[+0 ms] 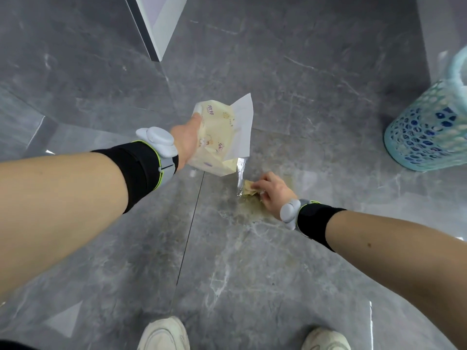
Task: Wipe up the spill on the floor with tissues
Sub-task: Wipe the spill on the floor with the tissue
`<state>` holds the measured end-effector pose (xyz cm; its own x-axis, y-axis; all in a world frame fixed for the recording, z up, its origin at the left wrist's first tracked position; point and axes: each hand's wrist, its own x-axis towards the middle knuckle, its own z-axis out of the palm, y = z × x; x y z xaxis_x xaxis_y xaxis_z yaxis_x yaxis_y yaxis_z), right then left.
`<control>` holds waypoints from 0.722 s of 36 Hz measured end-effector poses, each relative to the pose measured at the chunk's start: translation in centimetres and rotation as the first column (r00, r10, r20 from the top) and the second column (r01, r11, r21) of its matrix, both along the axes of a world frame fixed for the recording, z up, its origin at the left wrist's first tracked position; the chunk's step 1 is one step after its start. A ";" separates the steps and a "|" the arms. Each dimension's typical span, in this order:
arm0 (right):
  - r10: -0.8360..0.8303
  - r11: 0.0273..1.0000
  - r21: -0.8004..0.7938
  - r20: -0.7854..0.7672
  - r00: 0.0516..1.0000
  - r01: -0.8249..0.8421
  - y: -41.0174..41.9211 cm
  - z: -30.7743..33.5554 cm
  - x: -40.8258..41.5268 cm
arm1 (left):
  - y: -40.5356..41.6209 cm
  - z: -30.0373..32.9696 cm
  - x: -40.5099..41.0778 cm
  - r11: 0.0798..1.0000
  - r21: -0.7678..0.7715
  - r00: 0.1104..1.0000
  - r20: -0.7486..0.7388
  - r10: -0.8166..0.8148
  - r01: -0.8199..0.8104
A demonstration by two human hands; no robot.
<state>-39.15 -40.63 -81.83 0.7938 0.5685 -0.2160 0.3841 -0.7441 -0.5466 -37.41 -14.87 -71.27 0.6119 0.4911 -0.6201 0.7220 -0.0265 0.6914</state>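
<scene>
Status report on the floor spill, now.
Left hand holds tissue pack. Right hand presses stained tissue on yellowish spill. Basket stands clear, right.

Setting: indoor room, likely home or office; exact kind not clear from your view.
Floor (252, 261): large polished grey marble-look tiles, white veining, thin dark grout line, glossy reflections.
Basket (427, 130): teal plastic mesh bin, standing on floor; your landmark.
White panel (154, 24): far left of basket, up top; furniture side or door edge, cannot tell which.
Grey wall base (439, 29): directly behind basket.
Your shoes (164, 334): pale sneakers, well below-left of basket.
</scene>
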 end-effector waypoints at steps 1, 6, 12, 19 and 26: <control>-0.006 1.000 -0.002 -0.014 1.000 0.006 0.0 0.4 -0.4 | -0.2 0.0 0.0 1.000 0.001 1.000 -0.001 -0.009 0.009; -0.212 0.971 0.068 -0.186 0.960 0.227 0.4 1.8 -1.7 | -0.8 0.4 0.2 0.998 0.046 0.999 -0.002 -0.039 0.039; -0.529 0.689 0.111 -0.598 0.602 0.716 -0.6 2.3 -0.8 | -1.5 1.1 0.5 0.998 0.047 0.999 0.038 -0.034 0.032; -0.611 0.784 -0.181 -0.052 0.790 0.594 -4.0 2.1 3.4 | -1.9 1.6 0.3 0.999 0.031 0.998 0.046 -0.044 0.042; -0.209 0.976 0.103 0.166 0.964 0.194 -2.6 1.9 1.5 | -2.2 2.0 0.2 0.998 0.029 0.998 0.034 -0.051 0.050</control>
<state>-37.68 -43.19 -79.97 0.9148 0.4033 -0.0222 0.3260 -0.7697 -0.5488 -37.22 -17.02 -69.26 0.6569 0.4762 -0.5845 0.6950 -0.0819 0.7143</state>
